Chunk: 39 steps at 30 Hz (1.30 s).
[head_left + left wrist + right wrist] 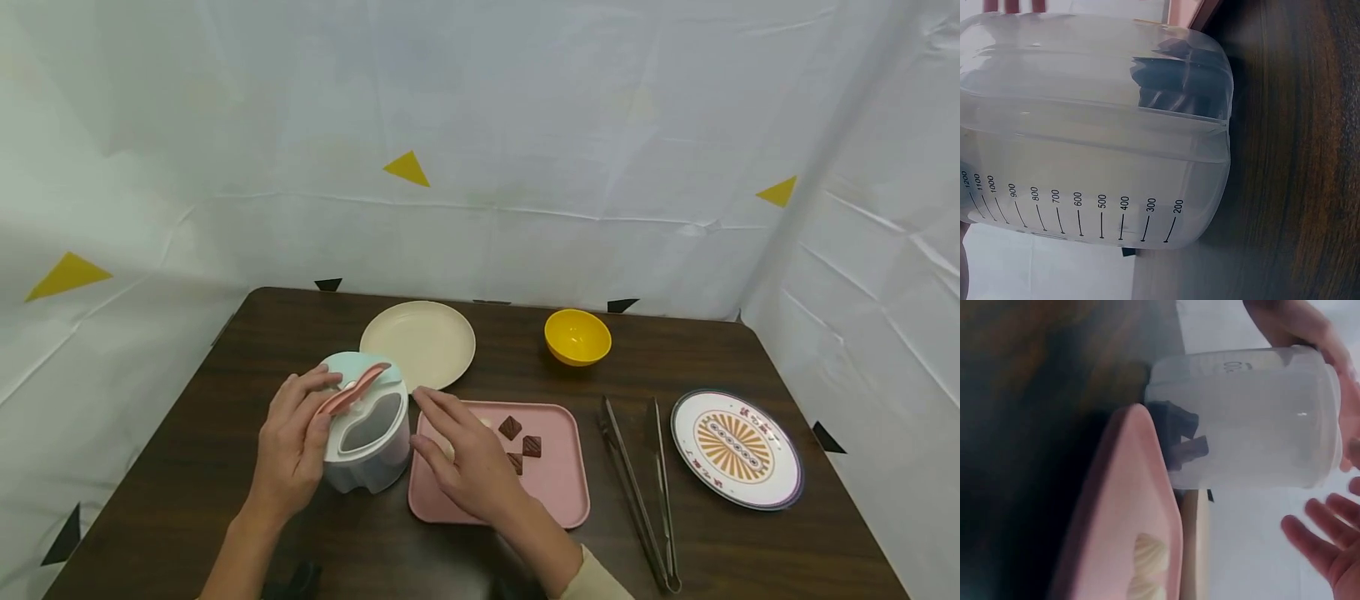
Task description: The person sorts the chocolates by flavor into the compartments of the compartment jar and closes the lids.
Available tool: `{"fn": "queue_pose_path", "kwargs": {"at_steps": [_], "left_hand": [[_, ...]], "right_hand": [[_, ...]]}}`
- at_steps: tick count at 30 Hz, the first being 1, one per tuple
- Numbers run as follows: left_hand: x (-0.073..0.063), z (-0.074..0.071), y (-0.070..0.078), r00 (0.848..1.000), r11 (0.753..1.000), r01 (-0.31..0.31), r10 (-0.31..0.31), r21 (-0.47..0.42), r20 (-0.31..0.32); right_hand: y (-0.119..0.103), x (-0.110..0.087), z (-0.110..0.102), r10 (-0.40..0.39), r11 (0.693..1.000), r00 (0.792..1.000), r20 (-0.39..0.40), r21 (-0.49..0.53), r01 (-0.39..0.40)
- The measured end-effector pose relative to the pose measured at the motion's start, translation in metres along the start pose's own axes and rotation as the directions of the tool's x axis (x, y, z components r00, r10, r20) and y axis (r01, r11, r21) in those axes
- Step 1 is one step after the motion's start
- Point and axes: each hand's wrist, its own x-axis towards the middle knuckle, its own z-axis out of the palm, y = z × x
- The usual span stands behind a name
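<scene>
A clear lidded measuring container (367, 467) with a pale blue and white top stands just left of the pink tray. Up its side run black volume marks, and dark chocolate pieces (1188, 449) lie at its bottom. My left hand (288, 437) grips the container's top edge from the left, thumb and fingers at the pink handle (354, 390) that crosses the lid. To the right, my right hand (472, 462) is open, fingertips close to the container's side and palm above the tray (555, 492). Brown chocolate squares (532, 447) and cream swirled pieces (1150, 555) rest on this tray.
Behind the container lies a cream plate (420, 337), with a yellow bowl (577, 337) to its right. Metal tongs (637, 496) lie spread right of the tray, beside a patterned white plate (737, 448). White sheeting (525, 125) encloses the table's back and sides.
</scene>
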Motion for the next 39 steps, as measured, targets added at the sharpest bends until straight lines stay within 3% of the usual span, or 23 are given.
{"fn": "queue_pose_path", "kwargs": {"at_steps": [7, 16, 23, 29, 39], "left_hand": [[-0.001, -0.002, -0.001, 1.0, 1.0, -0.003, 0.003, 0.008, 0.014], [-0.001, -0.003, -0.001, 0.999, 1.0, -0.003, 0.001, 0.031, 0.05], [-0.004, -0.005, -0.003, 0.997, 1.0, -0.006, 0.005, 0.014, 0.075], [-0.005, -0.006, -0.005, 0.995, 0.999, -0.029, 0.031, -0.019, 0.092], [-0.004, -0.005, -0.004, 0.995, 0.996, -0.061, 0.066, -0.066, 0.076]], "right_hand": [[-0.001, 0.028, 0.005, -0.111, 0.994, 0.993, 0.035, -0.001, 0.111], [-0.003, 0.047, 0.006, -0.159, 0.986, 0.986, 0.04, -0.042, 0.16], [-0.004, 0.049, 0.008, -0.135, 0.99, 0.988, 0.072, -0.029, 0.137], [-0.001, 0.045, 0.01, -0.138, 0.99, 0.99, 0.019, 0.045, 0.137], [0.0, 0.037, 0.013, -0.078, 0.984, 0.996, 0.036, 0.163, 0.071]]}}
